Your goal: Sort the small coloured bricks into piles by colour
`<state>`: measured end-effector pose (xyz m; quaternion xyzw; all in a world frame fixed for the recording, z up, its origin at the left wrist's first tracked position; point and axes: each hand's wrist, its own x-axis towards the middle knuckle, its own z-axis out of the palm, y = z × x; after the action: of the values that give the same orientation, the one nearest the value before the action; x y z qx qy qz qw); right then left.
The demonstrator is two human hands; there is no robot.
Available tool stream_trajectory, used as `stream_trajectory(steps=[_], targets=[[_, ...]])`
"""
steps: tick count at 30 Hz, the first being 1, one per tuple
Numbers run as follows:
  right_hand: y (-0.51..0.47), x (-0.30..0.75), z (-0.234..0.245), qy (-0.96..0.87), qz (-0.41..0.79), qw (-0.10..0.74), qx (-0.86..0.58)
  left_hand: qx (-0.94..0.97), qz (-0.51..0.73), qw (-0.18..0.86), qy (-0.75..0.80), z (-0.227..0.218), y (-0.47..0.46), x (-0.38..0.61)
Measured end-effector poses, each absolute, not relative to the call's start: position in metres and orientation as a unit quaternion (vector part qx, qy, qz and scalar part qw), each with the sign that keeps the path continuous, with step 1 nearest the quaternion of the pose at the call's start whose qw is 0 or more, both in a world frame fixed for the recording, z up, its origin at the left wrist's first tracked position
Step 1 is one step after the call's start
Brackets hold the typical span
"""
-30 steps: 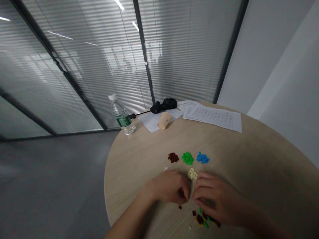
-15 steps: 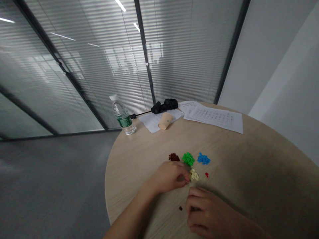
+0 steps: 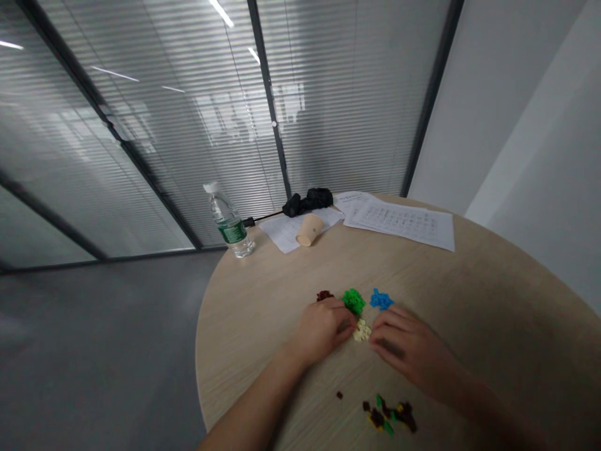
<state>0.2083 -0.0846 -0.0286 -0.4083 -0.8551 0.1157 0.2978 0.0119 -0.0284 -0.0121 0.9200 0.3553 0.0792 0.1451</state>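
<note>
Small cream pieces (image 3: 361, 330) lie in a loose pile between my two hands. My left hand (image 3: 323, 329) rests at the pile's left side, fingers curled and fingertips close together; what they pinch, if anything, is hidden. Reaching in from the right, my right hand (image 3: 417, 354) has its thumb apart from its bent fingers, with nothing visible between them. Behind them sit piles of green pieces (image 3: 354, 301), blue pieces (image 3: 381, 299) and dark brown pieces (image 3: 323, 295), the brown partly covered by my left hand. Nearer me lies a scatter of mixed brown, green and yellow pieces (image 3: 387, 414).
One brown piece (image 3: 339, 395) lies alone on the round wooden table (image 3: 253, 326). A water bottle (image 3: 232, 228) stands at the far left edge. Beside it are a tipped paper cup (image 3: 310, 230), a black folded object (image 3: 308, 202) and printed sheets (image 3: 404, 222).
My right hand has moved forward to the cream pile, uncovering the mixed pieces near me and now covering the spot where small red pieces lay. My left hand has barely moved.
</note>
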Motion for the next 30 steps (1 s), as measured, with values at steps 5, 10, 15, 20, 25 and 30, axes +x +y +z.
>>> stream_trajectory(steps=[5,10,15,20,25,30], targets=[[-0.073,0.216,-0.039,-0.829,0.095,0.313,-0.454,0.911,0.099,0.147,0.373,-0.009,-0.028,0.008],[-0.072,0.210,-0.042,-0.831,0.107,0.300,-0.455,0.896,0.109,0.149,0.404,-0.005,-0.027,0.003],[-0.070,0.211,-0.046,-0.826,0.121,0.296,-0.464,0.901,0.082,0.147,0.401,-0.005,-0.028,0.003],[-0.070,0.208,-0.049,-0.823,0.132,0.294,-0.469,0.904,0.065,0.143,0.398,-0.005,-0.029,0.005],[-0.070,0.210,-0.045,-0.812,0.147,0.309,-0.473,0.917,0.076,0.166,0.354,0.001,-0.033,0.004],[-0.072,0.217,-0.030,-0.803,0.194,0.296,-0.479,0.937,0.069,0.237,0.246,0.008,-0.041,0.005]])
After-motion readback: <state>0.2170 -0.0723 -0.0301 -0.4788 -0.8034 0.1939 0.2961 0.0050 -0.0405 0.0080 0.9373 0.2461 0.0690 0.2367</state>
